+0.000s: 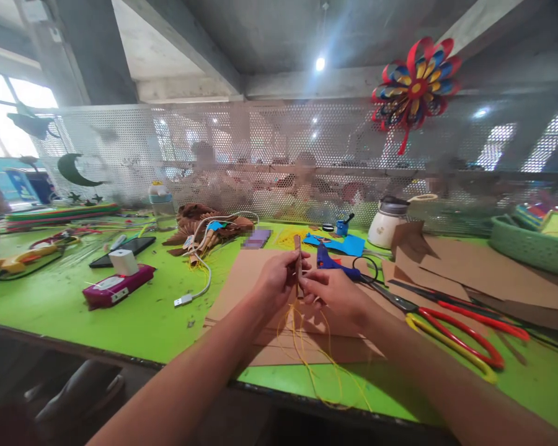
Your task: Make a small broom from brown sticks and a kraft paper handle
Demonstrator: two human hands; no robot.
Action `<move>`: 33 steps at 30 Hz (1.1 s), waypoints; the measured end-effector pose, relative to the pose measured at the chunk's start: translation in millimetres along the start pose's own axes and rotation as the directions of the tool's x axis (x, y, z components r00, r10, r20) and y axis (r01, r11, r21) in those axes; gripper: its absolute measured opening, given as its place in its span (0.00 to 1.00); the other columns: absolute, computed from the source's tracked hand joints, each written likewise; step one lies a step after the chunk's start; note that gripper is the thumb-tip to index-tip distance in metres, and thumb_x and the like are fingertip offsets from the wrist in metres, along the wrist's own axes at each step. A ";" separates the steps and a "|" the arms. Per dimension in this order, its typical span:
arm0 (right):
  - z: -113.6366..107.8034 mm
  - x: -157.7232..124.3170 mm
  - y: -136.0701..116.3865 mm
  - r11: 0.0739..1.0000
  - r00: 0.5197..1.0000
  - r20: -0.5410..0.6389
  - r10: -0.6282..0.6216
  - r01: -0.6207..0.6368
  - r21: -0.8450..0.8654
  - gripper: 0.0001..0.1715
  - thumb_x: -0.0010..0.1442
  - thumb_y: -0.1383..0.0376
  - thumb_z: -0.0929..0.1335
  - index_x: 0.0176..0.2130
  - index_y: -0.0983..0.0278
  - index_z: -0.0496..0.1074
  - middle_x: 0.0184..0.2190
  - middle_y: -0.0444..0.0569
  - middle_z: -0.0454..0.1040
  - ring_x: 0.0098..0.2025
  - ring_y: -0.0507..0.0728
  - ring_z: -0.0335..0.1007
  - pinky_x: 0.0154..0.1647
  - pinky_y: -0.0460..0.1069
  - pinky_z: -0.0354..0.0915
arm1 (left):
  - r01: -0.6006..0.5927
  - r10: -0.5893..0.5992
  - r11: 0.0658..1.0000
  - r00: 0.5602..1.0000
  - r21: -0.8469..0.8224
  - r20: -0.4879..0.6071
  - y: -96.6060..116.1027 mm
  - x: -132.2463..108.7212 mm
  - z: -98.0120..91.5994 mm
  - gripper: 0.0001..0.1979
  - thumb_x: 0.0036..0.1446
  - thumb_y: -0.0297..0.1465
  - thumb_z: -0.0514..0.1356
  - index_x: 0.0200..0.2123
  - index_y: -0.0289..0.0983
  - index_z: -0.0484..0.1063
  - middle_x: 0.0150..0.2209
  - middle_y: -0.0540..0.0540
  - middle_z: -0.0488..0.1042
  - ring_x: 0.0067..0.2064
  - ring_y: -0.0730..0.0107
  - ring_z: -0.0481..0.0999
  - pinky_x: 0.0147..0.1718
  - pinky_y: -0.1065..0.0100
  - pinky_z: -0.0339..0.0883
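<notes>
Nr centre of frame, the L hand [279,275] and R hand [333,291] both had fingertips closed on a thin brown strip [297,246], approx. upright above cardboard sheets [242,279]; yellow strings [301,353] trailed below, twd bottom centre. Poss. risks: loose strings tangling if pulled; strip twisting if the pinch slackened; blue glue gun [326,259] getting knocked, being v. close to the R hand. No brand/label/writing legible.
</notes>
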State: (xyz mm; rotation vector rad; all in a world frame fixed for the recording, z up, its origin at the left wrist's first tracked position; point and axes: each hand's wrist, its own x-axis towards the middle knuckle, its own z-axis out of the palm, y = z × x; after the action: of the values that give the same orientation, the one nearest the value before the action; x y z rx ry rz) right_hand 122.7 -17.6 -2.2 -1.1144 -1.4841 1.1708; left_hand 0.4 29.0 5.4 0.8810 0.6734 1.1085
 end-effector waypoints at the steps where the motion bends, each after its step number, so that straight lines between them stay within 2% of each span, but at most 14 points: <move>1: 1.8 -0.3 0.1 1.000 1.000 0.015 0.005 -0.006 0.021 0.14 0.48 0.57 0.71 0.25 0.67 0.72 0.20 0.45 0.69 0.21 0.50 0.63 0.22 0.47 0.56 | 0.007 -0.007 1.000 1.000 -0.002 0.007 0.2 -0.8 0.9 0.10 0.55 0.28 0.53 0.28 0.30 0.72 0.23 0.46 0.70 0.23 0.73 0.71 0.21 0.73 0.63; 5: 3.0 -0.5 0.9 0.994 0.999 0.052 0.009 -0.015 0.110 0.12 0.48 0.59 0.70 0.23 0.66 0.70 0.19 0.43 0.69 0.20 0.49 0.63 0.23 0.47 0.58 | 0.046 -0.046 0.999 0.999 -0.007 0.026 2.2 -3.8 3.3 0.10 0.55 0.28 0.52 0.29 0.31 0.71 0.22 0.47 0.70 0.20 0.72 0.70 0.19 0.70 0.63; 9: 1.0 0.6 2.6 0.989 0.999 0.038 0.005 -0.011 0.146 0.11 0.48 0.60 0.70 0.24 0.66 0.70 0.18 0.43 0.69 0.19 0.49 0.63 0.22 0.47 0.57 | 0.071 -0.070 0.997 0.996 -0.005 0.060 4.2 -3.6 2.1 0.11 0.56 0.28 0.51 0.29 0.31 0.71 0.20 0.47 0.70 0.19 0.73 0.69 0.20 0.71 0.63; 15: -2.7 1.8 1.4 0.987 0.999 -0.045 -0.014 0.021 0.159 0.10 0.46 0.61 0.70 0.24 0.66 0.70 0.18 0.42 0.68 0.20 0.48 0.61 0.23 0.46 0.57 | 0.042 -0.044 0.999 0.988 0.014 0.147 1.5 0.5 -3.3 0.11 0.55 0.28 0.52 0.30 0.29 0.73 0.25 0.43 0.74 0.25 0.71 0.73 0.27 0.70 0.65; 20: -7.2 3.3 0.8 0.984 0.998 -0.062 -0.018 0.028 0.176 0.09 0.47 0.62 0.69 0.25 0.66 0.71 0.19 0.43 0.70 0.20 0.48 0.60 0.23 0.47 0.58 | 0.001 -0.023 0.995 0.976 0.100 0.214 0.2 -1.1 -2.4 0.09 0.51 0.26 0.56 0.29 0.29 0.75 0.25 0.42 0.75 0.25 0.70 0.72 0.26 0.70 0.62; 30: -6.9 3.1 1.2 0.985 0.997 -0.056 -0.049 0.058 0.163 0.08 0.48 0.63 0.68 0.28 0.67 0.72 0.20 0.43 0.70 0.20 0.48 0.60 0.22 0.46 0.56 | -0.033 -0.005 0.986 0.973 0.161 0.231 3.7 -7.4 1.3 0.07 0.49 0.28 0.58 0.26 0.30 0.74 0.21 0.44 0.74 0.23 0.70 0.72 0.25 0.70 0.63; 33: -5.3 3.0 1.6 0.986 0.996 -0.067 -0.055 0.065 0.154 0.08 0.48 0.63 0.67 0.29 0.67 0.72 0.20 0.42 0.69 0.20 0.48 0.59 0.23 0.46 0.57 | -0.016 -0.012 0.989 0.982 0.145 0.189 2.8 -6.4 1.3 0.07 0.49 0.28 0.58 0.25 0.30 0.74 0.20 0.44 0.73 0.22 0.70 0.72 0.25 0.70 0.63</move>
State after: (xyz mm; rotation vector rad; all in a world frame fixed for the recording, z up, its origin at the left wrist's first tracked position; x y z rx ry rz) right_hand 127.5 -13.6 -2.7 -0.9843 -1.3453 1.1785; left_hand -1.9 23.1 8.6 1.0985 0.6007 0.9707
